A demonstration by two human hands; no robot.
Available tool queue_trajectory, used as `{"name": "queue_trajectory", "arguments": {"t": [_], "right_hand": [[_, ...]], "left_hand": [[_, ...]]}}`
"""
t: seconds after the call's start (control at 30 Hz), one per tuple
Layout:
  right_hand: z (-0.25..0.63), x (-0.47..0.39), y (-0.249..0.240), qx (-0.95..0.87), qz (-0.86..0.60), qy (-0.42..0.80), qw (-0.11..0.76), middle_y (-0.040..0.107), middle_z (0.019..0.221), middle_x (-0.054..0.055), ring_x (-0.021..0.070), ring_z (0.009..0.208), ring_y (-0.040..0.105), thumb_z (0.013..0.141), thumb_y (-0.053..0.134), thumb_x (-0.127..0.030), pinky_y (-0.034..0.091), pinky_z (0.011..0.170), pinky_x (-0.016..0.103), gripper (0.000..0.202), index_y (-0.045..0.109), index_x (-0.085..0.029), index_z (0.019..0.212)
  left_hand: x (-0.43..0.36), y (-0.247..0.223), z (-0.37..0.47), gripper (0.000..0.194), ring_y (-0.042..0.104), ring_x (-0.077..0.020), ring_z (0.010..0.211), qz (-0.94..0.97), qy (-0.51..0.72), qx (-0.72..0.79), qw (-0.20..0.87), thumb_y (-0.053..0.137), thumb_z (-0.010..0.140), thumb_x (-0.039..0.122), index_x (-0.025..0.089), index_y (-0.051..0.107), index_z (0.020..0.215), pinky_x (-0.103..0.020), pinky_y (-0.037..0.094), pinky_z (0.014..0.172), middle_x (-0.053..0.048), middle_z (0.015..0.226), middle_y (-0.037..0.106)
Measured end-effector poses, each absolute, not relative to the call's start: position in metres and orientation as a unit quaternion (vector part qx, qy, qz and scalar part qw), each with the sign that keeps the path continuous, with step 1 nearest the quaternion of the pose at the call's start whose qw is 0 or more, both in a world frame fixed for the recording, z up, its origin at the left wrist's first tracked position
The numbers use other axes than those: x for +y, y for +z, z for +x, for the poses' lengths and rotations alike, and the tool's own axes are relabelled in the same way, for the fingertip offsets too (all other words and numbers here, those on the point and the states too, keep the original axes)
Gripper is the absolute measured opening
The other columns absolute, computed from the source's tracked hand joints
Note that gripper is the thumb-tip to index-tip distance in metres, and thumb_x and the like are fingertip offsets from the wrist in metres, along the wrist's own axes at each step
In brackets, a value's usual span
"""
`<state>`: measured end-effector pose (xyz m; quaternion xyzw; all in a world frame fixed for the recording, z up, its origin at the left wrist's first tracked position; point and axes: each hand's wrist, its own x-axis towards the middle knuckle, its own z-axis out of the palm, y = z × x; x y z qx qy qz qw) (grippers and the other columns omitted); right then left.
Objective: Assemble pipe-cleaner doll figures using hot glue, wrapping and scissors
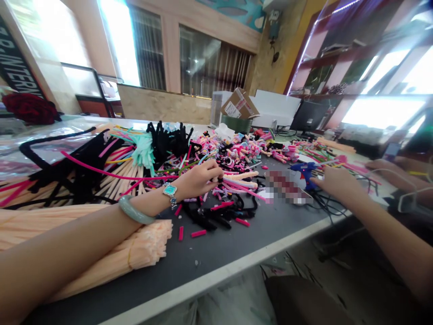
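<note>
My left hand (198, 180), with a watch and a pale green bangle on its arm, is closed in a pinch on a small figure of pink and peach chenille stems (243, 181). What the fingertips press on is partly hidden. On the right, my right hand (334, 183) is wrapped round the handle of a blue hot glue gun (304, 170), its nozzle apart from the figure. Black chenille pieces (203, 219) and short pink pieces (198, 233) lie below my left hand. A blurred-out patch (284, 183) lies between the hands.
A peach chenille bundle (145, 246) lies under my left forearm. Black stems (169, 140) and mint stems (144, 151) stand behind. Small colourful pieces (243, 149) are heaped mid-table. Cables (326, 203) trail near the table edge (237, 273). Another person's hand (385, 169) is at far right.
</note>
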<state>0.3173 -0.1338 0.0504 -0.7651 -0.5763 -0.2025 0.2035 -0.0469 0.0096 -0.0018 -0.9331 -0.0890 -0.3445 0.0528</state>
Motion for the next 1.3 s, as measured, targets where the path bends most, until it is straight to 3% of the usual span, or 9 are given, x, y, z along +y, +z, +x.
{"name": "queue_trajectory", "arguments": {"t": [0.07,0.17,0.27,0.37,0.53,0.7,1.03,1.3], "right_hand": [[0.283,-0.154,0.052,-0.572,-0.765,-0.274,0.110,0.062,0.065,0.013,0.0153,0.052,0.050,0.088,0.045,-0.047,0.027,0.052,0.030,0.038,0.063,-0.015,0.077],[0.220,-0.175,0.045,-0.615,-0.674,-0.378,0.157,0.066,0.069,0.008,0.0160,0.058,0.056,0.090,0.047,-0.042,0.027,0.052,0.027,0.032,0.065,-0.018,0.080],[0.166,-0.170,0.032,-0.714,-0.591,-0.337,0.164,0.069,0.072,0.004,0.0145,0.063,0.062,0.092,0.046,-0.037,0.029,0.054,0.025,0.029,0.068,-0.019,0.084],[0.134,-0.143,0.020,-0.735,-0.615,-0.271,0.091,0.070,0.072,0.005,0.0163,0.059,0.063,0.093,0.045,-0.035,0.025,0.049,0.026,0.032,0.066,-0.018,0.077],[0.123,-0.104,0.009,-0.720,-0.650,-0.238,0.042,0.070,0.073,0.011,0.0236,0.066,0.068,0.088,0.049,-0.021,0.030,0.048,0.025,0.018,0.066,-0.015,0.082],[0.128,-0.094,0.004,-0.717,-0.659,-0.222,0.039,0.071,0.076,0.012,0.0229,0.068,0.068,0.091,0.041,-0.018,0.034,0.052,0.025,0.028,0.067,-0.016,0.080],[0.149,-0.116,0.021,-0.706,-0.652,-0.257,0.108,0.068,0.083,0.004,0.0162,0.067,0.061,0.094,0.044,-0.033,0.023,0.051,0.026,0.032,0.070,-0.021,0.081],[0.174,-0.124,0.046,-0.746,-0.590,-0.219,0.217,0.065,0.088,0.006,0.0172,0.081,0.060,0.093,0.050,-0.034,0.038,0.066,0.026,0.027,0.071,-0.018,0.086]], "left_hand": [[0.010,-0.002,-0.047,0.010,0.054,-0.0121,0.076,-0.931,-0.349,-0.096,0.050,0.054,0.081,0.011,0.016,0.057,0.089,-0.023,0.047,0.070,-0.005,0.090,0.053],[0.010,-0.002,-0.047,0.009,0.054,-0.0121,0.076,-0.926,-0.360,-0.103,0.044,0.056,0.081,0.012,0.016,0.057,0.089,-0.023,0.047,0.070,-0.004,0.090,0.053],[0.010,-0.002,-0.046,0.010,0.055,-0.0117,0.075,-0.916,-0.384,-0.110,0.042,0.058,0.080,0.013,0.015,0.058,0.090,-0.023,0.047,0.070,-0.004,0.089,0.054],[0.009,-0.002,-0.045,0.011,0.055,-0.0111,0.074,-0.905,-0.406,-0.120,0.045,0.059,0.079,0.012,0.015,0.058,0.089,-0.022,0.046,0.068,-0.003,0.087,0.054],[0.007,-0.001,-0.045,0.010,0.055,-0.0110,0.072,-0.896,-0.419,-0.138,0.047,0.060,0.078,0.013,0.016,0.059,0.087,-0.022,0.045,0.067,-0.002,0.084,0.055],[0.008,-0.002,-0.045,0.010,0.055,-0.0120,0.074,-0.895,-0.419,-0.151,0.037,0.061,0.077,0.014,0.016,0.060,0.087,-0.022,0.045,0.067,-0.002,0.084,0.056],[0.010,-0.003,-0.045,0.010,0.056,-0.0118,0.074,-0.897,-0.411,-0.157,0.048,0.061,0.077,0.015,0.015,0.059,0.087,-0.022,0.044,0.067,-0.003,0.084,0.056],[0.013,-0.004,-0.047,0.011,0.055,-0.0109,0.073,-0.910,-0.394,-0.116,0.054,0.056,0.080,0.010,0.015,0.060,0.090,-0.022,0.047,0.068,-0.004,0.088,0.055]]}}
